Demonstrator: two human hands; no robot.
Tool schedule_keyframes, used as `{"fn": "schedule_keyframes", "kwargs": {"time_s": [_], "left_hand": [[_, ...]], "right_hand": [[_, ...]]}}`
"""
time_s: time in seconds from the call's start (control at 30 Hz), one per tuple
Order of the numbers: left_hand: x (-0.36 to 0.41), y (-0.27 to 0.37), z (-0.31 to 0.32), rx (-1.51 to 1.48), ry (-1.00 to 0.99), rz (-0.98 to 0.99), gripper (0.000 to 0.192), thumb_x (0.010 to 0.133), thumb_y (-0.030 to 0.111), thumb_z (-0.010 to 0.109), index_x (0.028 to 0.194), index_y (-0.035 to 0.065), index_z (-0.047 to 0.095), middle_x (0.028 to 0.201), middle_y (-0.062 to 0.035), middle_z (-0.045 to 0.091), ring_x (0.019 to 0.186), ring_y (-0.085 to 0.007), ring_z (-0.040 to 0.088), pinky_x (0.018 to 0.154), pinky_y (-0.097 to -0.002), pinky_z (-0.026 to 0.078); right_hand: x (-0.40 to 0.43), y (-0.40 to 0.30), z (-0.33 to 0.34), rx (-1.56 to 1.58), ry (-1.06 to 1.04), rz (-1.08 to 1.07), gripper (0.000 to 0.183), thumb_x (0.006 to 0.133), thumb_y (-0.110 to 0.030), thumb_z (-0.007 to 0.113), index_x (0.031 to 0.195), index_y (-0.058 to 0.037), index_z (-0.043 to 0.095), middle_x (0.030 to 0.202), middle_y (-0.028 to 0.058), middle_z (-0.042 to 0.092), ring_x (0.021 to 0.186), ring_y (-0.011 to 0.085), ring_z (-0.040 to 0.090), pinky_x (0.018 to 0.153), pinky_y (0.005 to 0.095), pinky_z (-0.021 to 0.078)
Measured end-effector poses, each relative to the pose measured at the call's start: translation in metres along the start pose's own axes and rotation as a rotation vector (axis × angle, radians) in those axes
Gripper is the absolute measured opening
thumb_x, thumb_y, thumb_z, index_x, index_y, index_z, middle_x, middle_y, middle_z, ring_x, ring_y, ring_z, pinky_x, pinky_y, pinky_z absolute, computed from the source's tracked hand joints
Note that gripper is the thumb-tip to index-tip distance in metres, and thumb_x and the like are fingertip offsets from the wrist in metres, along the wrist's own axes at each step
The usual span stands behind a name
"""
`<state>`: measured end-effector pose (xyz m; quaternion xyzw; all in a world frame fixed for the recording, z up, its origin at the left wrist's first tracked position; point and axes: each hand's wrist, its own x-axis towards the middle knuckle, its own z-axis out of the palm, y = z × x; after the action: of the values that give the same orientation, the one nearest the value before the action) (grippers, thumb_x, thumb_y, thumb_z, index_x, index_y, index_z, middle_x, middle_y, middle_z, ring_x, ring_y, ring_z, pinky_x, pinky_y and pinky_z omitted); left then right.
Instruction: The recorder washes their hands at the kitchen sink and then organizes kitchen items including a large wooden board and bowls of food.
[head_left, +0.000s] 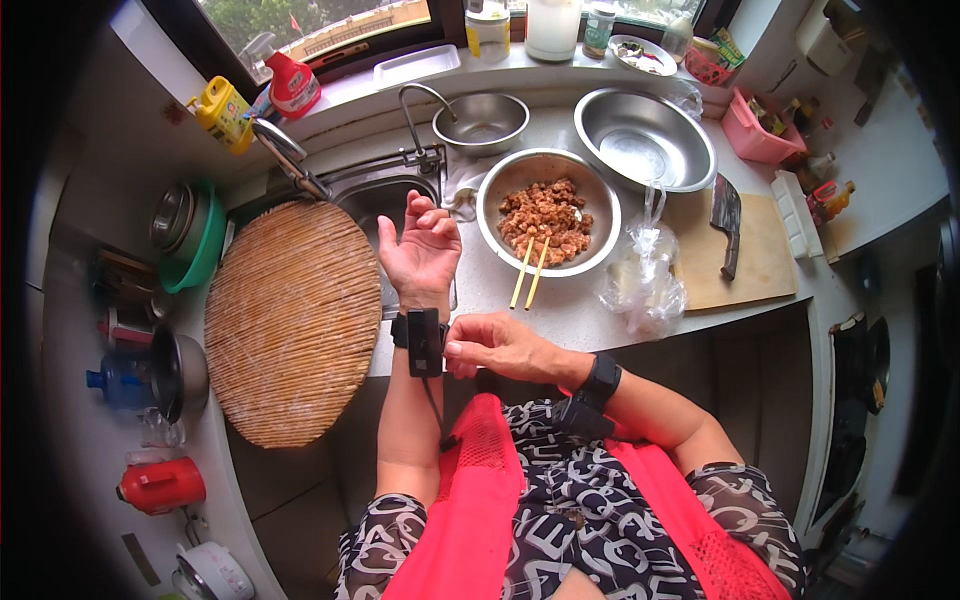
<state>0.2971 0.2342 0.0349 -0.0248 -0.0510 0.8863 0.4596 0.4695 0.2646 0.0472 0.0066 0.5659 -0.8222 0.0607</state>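
Observation:
My left hand (424, 251) is raised palm up beside the sink, fingers apart and a little curled, holding nothing. A black box-shaped device (425, 343) with a cable is strapped to that wrist. At the device's right side, my right hand (506, 346) has its thumb and fingers closed on its edge; the fingertips are partly hidden. Beyond the hands stands a steel bowl (486, 225) of minced meat (547, 219), with a pair of chopsticks (529, 279) leaning out over its near rim. Another black strapped device (600, 382) is on my right wrist.
A round slatted board (292, 330) covers part of the sink (367, 206) at left. Right of the meat are a knotted plastic bag (645, 270) and a cleaver (725, 225) on a cutting board (761, 255). Two more steel basins (645, 142) stand behind. A red kettle (161, 486) sits far left.

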Motion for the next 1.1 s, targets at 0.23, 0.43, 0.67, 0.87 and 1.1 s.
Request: {"fn": "schedule_keyframes", "kwargs": {"time_s": [0.23, 0.43, 0.67, 0.87, 1.1], "left_hand": [[-0.014, -0.019, -0.005, 0.024, -0.007, 0.046, 0.080, 0.088, 0.063, 0.033, 0.133, -0.0027, 0.035, 0.139, -0.0204, 0.037, 0.129, -0.0338, 0.035, 0.105, -0.0488, 0.031], [-0.024, -0.026, -0.019, 0.086, -0.003, 0.019, 0.078, 0.090, 0.061, 0.025, 0.139, 0.0000, 0.029, 0.145, -0.0196, 0.028, 0.133, -0.0339, 0.029, 0.108, -0.0479, 0.026], [-0.042, -0.007, -0.010, 0.426, 0.238, -0.034, 0.035, 0.091, 0.033, 0.055, 0.073, 0.0054, 0.065, 0.104, -0.0112, 0.066, 0.098, -0.0242, 0.060, 0.078, -0.0353, 0.051], [-0.063, -0.083, 0.009, 0.885, 0.053, -0.390, 0.023, 0.092, 0.022, 0.054, 0.099, 0.0009, 0.060, 0.101, -0.0124, 0.063, 0.084, -0.0189, 0.062, 0.070, -0.0289, 0.051], [-0.044, -0.159, -0.043, 1.477, -0.045, -0.655, 0.027, 0.086, 0.018, 0.064, 0.107, 0.0022, 0.059, 0.099, -0.0084, 0.064, 0.086, -0.0142, 0.061, 0.073, -0.0259, 0.048]], "right_hand": [[-0.013, 0.001, -0.003, 0.020, -0.064, 0.060, 0.033, 0.097, -0.031, 0.044, 0.093, -0.0015, 0.058, 0.086, 0.0040, 0.061, 0.076, 0.0092, 0.057, 0.071, 0.0248, 0.0476], [-0.022, -0.027, -0.050, 0.622, 0.486, -0.298, 0.047, 0.096, -0.044, 0.037, 0.084, -0.0042, 0.058, 0.077, 0.0073, 0.062, 0.066, 0.0162, 0.058, 0.064, 0.0277, 0.0475], [-0.110, -0.030, -0.140, -0.202, 1.121, -0.439, 0.022, 0.093, -0.025, 0.054, 0.083, -0.0058, 0.058, 0.076, 0.0002, 0.058, 0.063, 0.0055, 0.053, 0.059, 0.0190, 0.0441], [-0.188, -0.015, -0.183, -0.649, 1.358, -0.192, 0.011, 0.085, -0.012, 0.062, 0.090, -0.0027, 0.062, 0.076, 0.0006, 0.062, 0.063, 0.0065, 0.054, 0.058, 0.0225, 0.0454], [-0.188, 0.004, -0.175, -0.961, 1.198, 0.078, 0.029, 0.076, -0.025, 0.069, 0.089, 0.0009, 0.063, 0.084, 0.0160, 0.062, 0.069, 0.0263, 0.061, 0.066, 0.0345, 0.0494]]}}
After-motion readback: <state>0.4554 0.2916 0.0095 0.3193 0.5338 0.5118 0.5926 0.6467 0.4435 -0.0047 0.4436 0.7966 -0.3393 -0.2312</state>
